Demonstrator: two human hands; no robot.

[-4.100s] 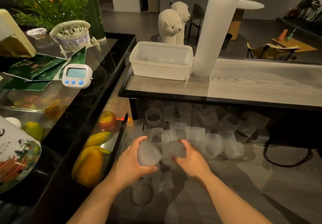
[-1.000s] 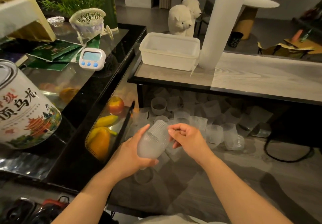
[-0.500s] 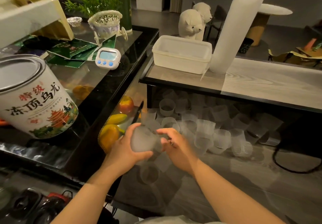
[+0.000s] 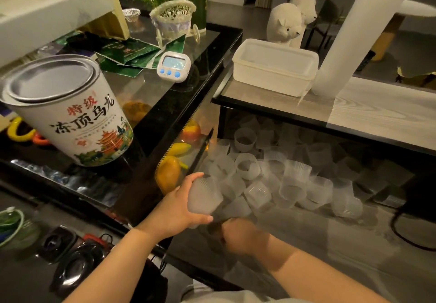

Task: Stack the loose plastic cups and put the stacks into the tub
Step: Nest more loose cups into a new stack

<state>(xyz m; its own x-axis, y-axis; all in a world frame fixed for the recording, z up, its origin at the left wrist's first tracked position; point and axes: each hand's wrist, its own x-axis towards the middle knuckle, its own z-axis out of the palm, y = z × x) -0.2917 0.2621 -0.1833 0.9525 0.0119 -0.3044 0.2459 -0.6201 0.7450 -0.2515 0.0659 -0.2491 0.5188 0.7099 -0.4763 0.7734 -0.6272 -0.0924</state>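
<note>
Beside loose cups (image 4: 278,180), stack (image 4: 204,195), seemingly gripped.

Loose cups (image 4: 271,180) sprawl in a heap on the grey lower surface (image 4: 342,239), some upright, some tipped over, spilling back under the wood-grain bench (image 4: 377,114). Up on that bench sits the white tub (image 4: 274,66), hard against a white column (image 4: 354,33). Over on the black glass counter (image 4: 188,71): a tea tin (image 4: 68,111), a timer (image 4: 173,66), green packets (image 4: 127,52), a little wicker cart (image 4: 173,20).
</note>
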